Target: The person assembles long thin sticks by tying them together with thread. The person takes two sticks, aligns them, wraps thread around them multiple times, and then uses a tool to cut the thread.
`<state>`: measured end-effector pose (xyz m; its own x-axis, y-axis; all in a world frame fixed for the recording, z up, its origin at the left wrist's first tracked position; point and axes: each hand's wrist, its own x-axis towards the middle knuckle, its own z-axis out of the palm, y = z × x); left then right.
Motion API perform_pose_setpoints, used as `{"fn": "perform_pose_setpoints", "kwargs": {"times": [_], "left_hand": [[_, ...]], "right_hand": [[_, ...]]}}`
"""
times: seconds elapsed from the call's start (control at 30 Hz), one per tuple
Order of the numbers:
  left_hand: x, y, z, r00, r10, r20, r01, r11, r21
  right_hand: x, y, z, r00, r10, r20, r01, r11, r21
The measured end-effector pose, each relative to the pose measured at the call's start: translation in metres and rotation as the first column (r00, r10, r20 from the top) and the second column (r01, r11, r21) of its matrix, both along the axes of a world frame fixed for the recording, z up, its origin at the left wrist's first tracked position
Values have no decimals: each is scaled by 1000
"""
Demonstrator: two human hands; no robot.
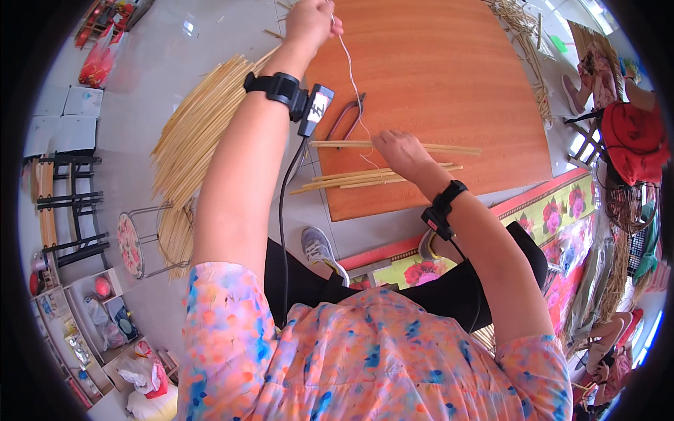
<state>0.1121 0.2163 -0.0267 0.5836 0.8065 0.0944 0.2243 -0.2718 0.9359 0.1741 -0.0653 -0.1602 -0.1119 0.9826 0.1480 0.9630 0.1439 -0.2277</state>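
My left hand (312, 22) is raised past the far left of the wooden table (449, 77). Its fingers are pinched on a thin white string (350, 64), which runs down slackly toward my right hand. My right hand (402, 152) is closed around a few pale straw stalks (453, 149) held crosswise above the table's near part. Several more stalks (351, 181) lie loose near the front edge, some sticking out past the left side. Pliers with dark red handles (343, 125) rest beside the string, partly hidden by the held stalks.
A large sheaf of stalks (203, 126) is left of the table, near a round flowered stool (130, 245). Loose straw (526, 42) lies along the table's far right edge. Another person's foot (572, 95) and a red bag (632, 144) are at the right.
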Motion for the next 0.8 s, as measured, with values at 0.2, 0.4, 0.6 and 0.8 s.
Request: {"fn": "perform_pose_setpoints", "kwargs": {"times": [0.2, 0.4, 0.6, 0.8], "left_hand": [[5, -27, -77, 820, -57, -570, 230, 944, 237], [-11, -68, -105, 586, -266, -766, 662, 702, 262], [-26, -98, -110, 279, -652, -705, 881, 466, -81], [-36, -91, -113, 394, -593, -703, 831, 556, -4]], "right_hand": [[6, 3, -10, 999, -6, -37, 7, 1000, 5], [8, 2, -13, 1000, -15, 22, 14, 999, 31], [8, 5, -16, 1000, -8, 22, 5, 991, 137], [7, 1, -18, 999, 25, 34, -27, 999, 46]]}}
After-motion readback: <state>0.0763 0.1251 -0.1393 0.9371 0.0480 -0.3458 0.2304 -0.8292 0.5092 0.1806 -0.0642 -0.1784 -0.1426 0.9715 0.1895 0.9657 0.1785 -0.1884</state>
